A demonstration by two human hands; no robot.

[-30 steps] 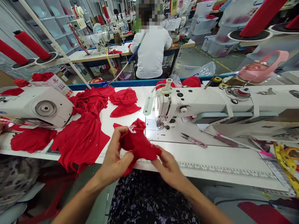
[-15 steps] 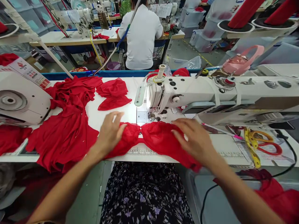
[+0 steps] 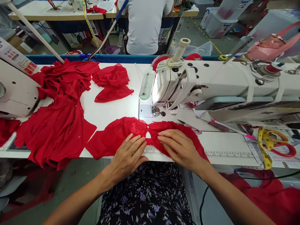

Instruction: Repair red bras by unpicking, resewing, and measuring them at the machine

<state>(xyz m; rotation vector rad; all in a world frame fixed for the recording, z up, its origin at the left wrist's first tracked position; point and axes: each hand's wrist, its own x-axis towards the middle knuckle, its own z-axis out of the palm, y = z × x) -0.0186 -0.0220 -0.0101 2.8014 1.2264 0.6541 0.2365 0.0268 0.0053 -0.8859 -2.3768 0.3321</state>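
A red lace bra (image 3: 111, 137) lies spread along the front edge of the white sewing table (image 3: 112, 117), its two cups joined by a narrow bridge. My left hand (image 3: 131, 153) rests on the lower part of the left cup, fingers stretched out over the fabric. On the right cup lies my right hand (image 3: 179, 147), its fingers extended and slightly bent, with the thumb hidden. Just behind the bra stands the sewing machine's head (image 3: 173, 84), its presser foot (image 3: 155, 110) above the metal plate.
A heap of red fabric (image 3: 61, 115) and smaller red pieces (image 3: 112, 82) lie left. Thread snips (image 3: 189, 126), a yellow measuring tape (image 3: 264, 147) and scissors (image 3: 284, 150) lie right. Someone in a white shirt (image 3: 145, 28) sits beyond. Red fabric (image 3: 264, 193) hangs at lower right.
Both hands have moved inward from the bra's outer sides and now lie flat on its cups. The bra's left side is uncovered and spread out. The view has tilted down.
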